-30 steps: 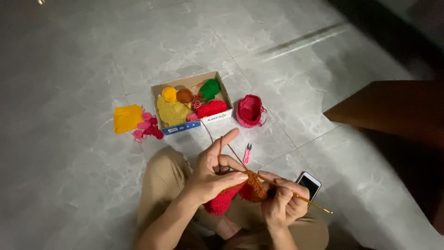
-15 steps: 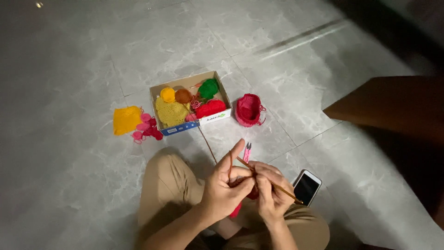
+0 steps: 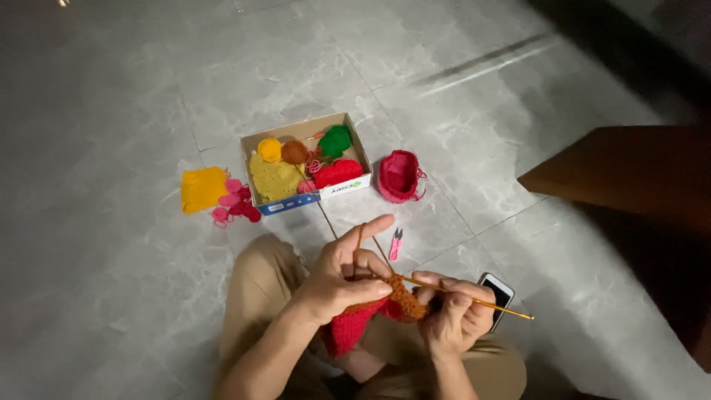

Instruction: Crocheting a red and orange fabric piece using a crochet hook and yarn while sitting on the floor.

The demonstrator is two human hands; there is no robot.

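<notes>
Left hand (image 3: 337, 278) fingers pinching crochet piece (image 3: 370, 311) taut, right hand (image 3: 455, 315) gripping hook (image 3: 474, 300); yarn box (image 3: 255, 141) at 11 o'clock.

Bare grey tile is lying open around the cardboard yarn box (image 3: 305, 198); small pink snips (image 3: 396, 244) and brown yarn strand (image 3: 326, 218) are crossing the gap before it.

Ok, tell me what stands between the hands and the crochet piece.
Nothing visible: the left hand pinches the red and orange crochet piece, and the right hand works the hook into it.
</notes>
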